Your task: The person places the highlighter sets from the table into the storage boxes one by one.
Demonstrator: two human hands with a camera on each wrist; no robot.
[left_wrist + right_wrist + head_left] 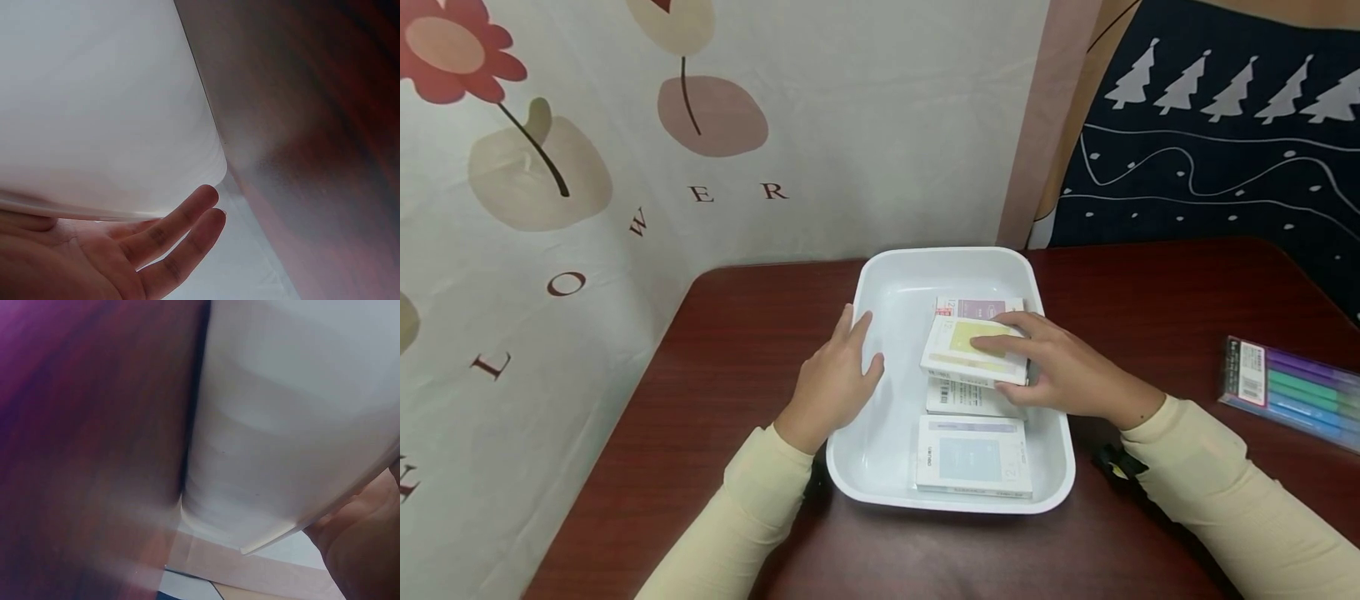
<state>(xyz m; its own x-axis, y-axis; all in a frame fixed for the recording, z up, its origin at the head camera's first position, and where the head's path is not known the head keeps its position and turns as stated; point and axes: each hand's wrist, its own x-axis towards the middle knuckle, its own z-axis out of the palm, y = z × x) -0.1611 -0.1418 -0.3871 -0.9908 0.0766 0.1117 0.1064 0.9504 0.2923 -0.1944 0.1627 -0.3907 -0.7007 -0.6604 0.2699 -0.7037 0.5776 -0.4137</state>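
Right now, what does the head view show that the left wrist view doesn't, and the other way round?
Only the head view shows the inside of the white tray: three flat boxes lying in a row, with a yellow-labelled box held above them by the right hand, fingers flat on top and thumb at its near edge. It also shows the pack of coloured pens at the right on the table. Only the left wrist view shows the tray's outer wall from below, close up, and the left palm's underside. Both show the left hand with straight fingers at the tray's left rim, and the dark red table.
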